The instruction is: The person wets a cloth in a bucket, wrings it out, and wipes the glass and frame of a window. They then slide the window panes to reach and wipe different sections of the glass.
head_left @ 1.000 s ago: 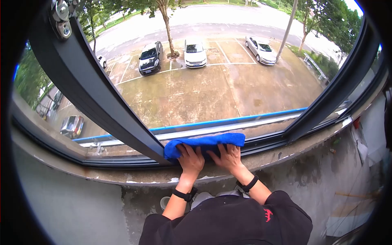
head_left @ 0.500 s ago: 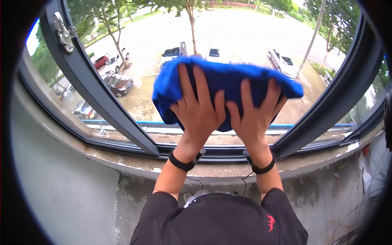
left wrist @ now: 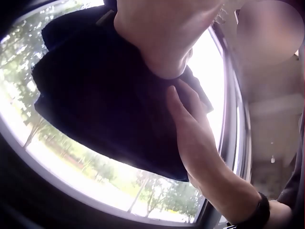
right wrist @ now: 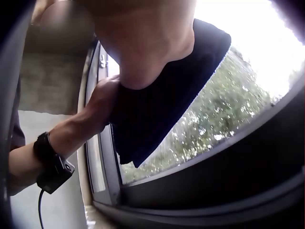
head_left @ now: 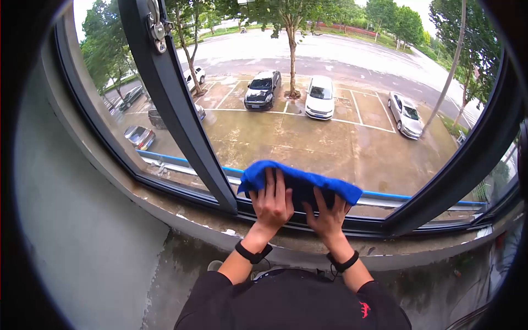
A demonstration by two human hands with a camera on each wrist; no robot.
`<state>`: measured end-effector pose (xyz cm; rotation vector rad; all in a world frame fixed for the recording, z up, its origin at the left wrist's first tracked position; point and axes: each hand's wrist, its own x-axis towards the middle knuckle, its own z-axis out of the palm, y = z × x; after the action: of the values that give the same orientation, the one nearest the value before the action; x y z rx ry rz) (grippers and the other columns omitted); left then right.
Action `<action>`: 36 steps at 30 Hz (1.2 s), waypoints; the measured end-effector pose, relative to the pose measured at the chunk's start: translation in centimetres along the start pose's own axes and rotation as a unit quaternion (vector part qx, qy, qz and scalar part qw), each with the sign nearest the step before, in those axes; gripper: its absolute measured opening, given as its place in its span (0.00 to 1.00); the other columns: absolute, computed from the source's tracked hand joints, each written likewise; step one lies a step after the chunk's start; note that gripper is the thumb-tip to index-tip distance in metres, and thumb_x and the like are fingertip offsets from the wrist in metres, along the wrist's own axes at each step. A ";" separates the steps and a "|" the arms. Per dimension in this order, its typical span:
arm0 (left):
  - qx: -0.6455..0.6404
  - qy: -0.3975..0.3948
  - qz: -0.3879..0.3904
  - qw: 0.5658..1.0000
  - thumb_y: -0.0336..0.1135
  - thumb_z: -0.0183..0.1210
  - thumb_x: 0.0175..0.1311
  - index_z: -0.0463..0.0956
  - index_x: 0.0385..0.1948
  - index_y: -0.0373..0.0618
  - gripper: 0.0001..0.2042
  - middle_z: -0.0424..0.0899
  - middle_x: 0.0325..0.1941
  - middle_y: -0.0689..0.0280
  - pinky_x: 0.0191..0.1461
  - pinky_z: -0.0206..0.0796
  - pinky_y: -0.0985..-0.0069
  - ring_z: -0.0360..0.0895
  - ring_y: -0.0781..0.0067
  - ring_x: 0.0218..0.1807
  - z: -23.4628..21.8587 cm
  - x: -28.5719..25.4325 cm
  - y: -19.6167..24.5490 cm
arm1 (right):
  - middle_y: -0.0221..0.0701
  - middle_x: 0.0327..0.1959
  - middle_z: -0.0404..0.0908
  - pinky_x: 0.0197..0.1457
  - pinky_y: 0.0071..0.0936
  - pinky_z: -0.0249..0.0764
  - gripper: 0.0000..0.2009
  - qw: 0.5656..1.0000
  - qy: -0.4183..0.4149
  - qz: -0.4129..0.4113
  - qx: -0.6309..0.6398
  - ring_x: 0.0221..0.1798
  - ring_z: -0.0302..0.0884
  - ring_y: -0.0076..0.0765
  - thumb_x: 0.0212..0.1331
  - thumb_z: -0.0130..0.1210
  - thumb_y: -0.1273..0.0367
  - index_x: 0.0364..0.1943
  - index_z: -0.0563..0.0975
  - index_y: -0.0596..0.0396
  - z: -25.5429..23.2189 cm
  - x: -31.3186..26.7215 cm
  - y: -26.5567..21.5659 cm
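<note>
Both the left hand (head_left: 273,202) and right hand (head_left: 328,213) press flat, fingers straight, on the blue microfibre cloth (head_left: 300,183), low on the large glass window pane (head_left: 330,121). Uneven pressure could let the cloth bunch or slide off onto the dark window frame (head_left: 181,126).

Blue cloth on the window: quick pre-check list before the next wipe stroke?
1. Left hand flat on the blue cloth: ok.
2. Right hand flat on the cloth: ok.
3. Cloth against the glass, low in the pane: ok.
4. Cloth spread out: not ok, it is bunched.
5. Frame post close beside the left hand: ok, apart.
6. Glass clean above the cloth: cannot tell.
</note>
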<state>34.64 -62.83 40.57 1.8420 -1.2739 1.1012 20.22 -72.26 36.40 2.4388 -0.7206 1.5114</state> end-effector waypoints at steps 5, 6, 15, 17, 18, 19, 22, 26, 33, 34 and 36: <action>0.020 0.117 -0.021 0.993 0.36 0.54 0.69 0.66 0.65 0.27 0.27 0.66 0.70 0.33 0.59 0.59 0.45 0.73 0.35 0.65 -3.9 13.2 -0.4 | 0.41 0.68 0.64 0.76 0.61 0.45 0.25 0.992 0.117 -0.038 -0.003 0.67 0.63 0.50 0.55 0.66 0.50 0.58 0.81 0.30 -5.1 15.9 -2.8; 0.030 0.141 -0.014 0.990 0.37 0.54 0.69 0.66 0.66 0.28 0.27 0.65 0.70 0.34 0.60 0.58 0.43 0.71 0.35 0.66 -4.5 15.2 -0.5 | 0.43 0.69 0.64 0.76 0.63 0.43 0.24 0.989 0.141 -0.037 0.024 0.69 0.61 0.53 0.56 0.65 0.51 0.58 0.81 0.34 -5.9 18.2 -3.7; -0.032 0.099 -0.034 0.994 0.50 0.49 0.69 0.62 0.67 0.28 0.34 0.58 0.72 0.30 0.58 0.52 0.27 0.65 0.26 0.67 2.6 5.2 -3.5 | 0.54 0.69 0.58 0.70 0.72 0.41 0.23 0.995 0.022 -0.063 -0.073 0.68 0.59 0.69 0.62 0.59 0.53 0.61 0.77 0.38 1.4 7.9 -3.2; -0.025 0.044 -0.054 0.997 0.50 0.51 0.68 0.64 0.66 0.29 0.34 0.61 0.70 0.29 0.57 0.52 0.25 0.67 0.26 0.64 5.9 -2.5 -4.1 | 0.49 0.64 0.63 0.68 0.68 0.50 0.22 0.997 -0.033 -0.055 -0.035 0.62 0.65 0.65 0.59 0.62 0.53 0.58 0.79 0.36 3.5 2.0 -2.4; -0.026 0.033 -0.052 0.998 0.50 0.52 0.67 0.65 0.65 0.30 0.33 0.62 0.69 0.30 0.57 0.52 0.24 0.70 0.26 0.62 7.2 -5.4 -4.5 | 0.48 0.63 0.63 0.70 0.62 0.51 0.21 0.997 -0.049 -0.058 -0.025 0.61 0.66 0.63 0.58 0.64 0.54 0.56 0.80 0.37 3.8 -0.3 -2.1; -0.025 0.034 -0.050 0.998 0.50 0.52 0.67 0.65 0.65 0.30 0.33 0.62 0.69 0.30 0.57 0.52 0.24 0.70 0.26 0.62 7.5 -6.9 -4.6 | 0.49 0.64 0.63 0.71 0.60 0.52 0.21 0.997 -0.064 -0.045 -0.020 0.63 0.65 0.62 0.57 0.65 0.55 0.55 0.80 0.38 3.8 -2.0 -2.0; -0.005 -0.057 -0.068 0.996 0.51 0.56 0.65 0.70 0.63 0.36 0.31 0.65 0.67 0.31 0.55 0.54 0.24 0.74 0.29 0.57 7.0 -7.5 -4.8 | 0.50 0.66 0.62 0.72 0.59 0.51 0.21 0.997 -0.069 -0.017 0.007 0.67 0.63 0.61 0.56 0.66 0.56 0.55 0.81 0.39 2.6 -1.6 -2.6; -0.009 0.065 -0.018 0.998 0.51 0.57 0.65 0.73 0.62 0.41 0.29 0.67 0.68 0.35 0.49 0.58 0.34 0.77 0.37 0.54 3.0 2.0 -4.3 | 0.50 0.69 0.59 0.76 0.58 0.43 0.22 1.000 -0.003 -0.023 0.010 0.71 0.59 0.61 0.57 0.66 0.59 0.57 0.81 0.40 -0.1 5.6 -2.8; 0.005 0.188 0.020 0.982 0.48 0.50 0.71 0.64 0.70 0.38 0.30 0.58 0.76 0.40 0.58 0.56 0.42 0.64 0.37 0.71 -4.2 18.8 -2.4 | 0.45 0.73 0.62 0.76 0.64 0.42 0.23 0.983 0.170 -0.058 -0.044 0.73 0.60 0.61 0.62 0.60 0.55 0.63 0.79 0.32 -5.9 21.5 -3.7; 0.024 0.200 0.020 0.979 0.49 0.50 0.71 0.64 0.70 0.39 0.31 0.58 0.76 0.41 0.60 0.54 0.40 0.62 0.38 0.73 -4.2 19.3 -2.2 | 0.45 0.73 0.62 0.76 0.64 0.42 0.23 0.982 0.172 -0.054 -0.053 0.73 0.60 0.61 0.62 0.60 0.55 0.63 0.79 0.32 -5.9 21.2 -3.4; 0.031 0.203 0.009 0.979 0.54 0.54 0.67 0.68 0.68 0.43 0.32 0.60 0.76 0.44 0.56 0.54 0.36 0.67 0.41 0.69 -3.0 17.8 -2.7 | 0.47 0.74 0.61 0.77 0.65 0.40 0.24 0.985 0.150 -0.049 -0.075 0.73 0.59 0.63 0.62 0.58 0.52 0.64 0.78 0.30 -4.8 19.6 -2.9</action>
<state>39.55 -66.73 57.69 1.5436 -1.0271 1.4513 25.04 -73.85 56.17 2.0453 -0.6195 1.6692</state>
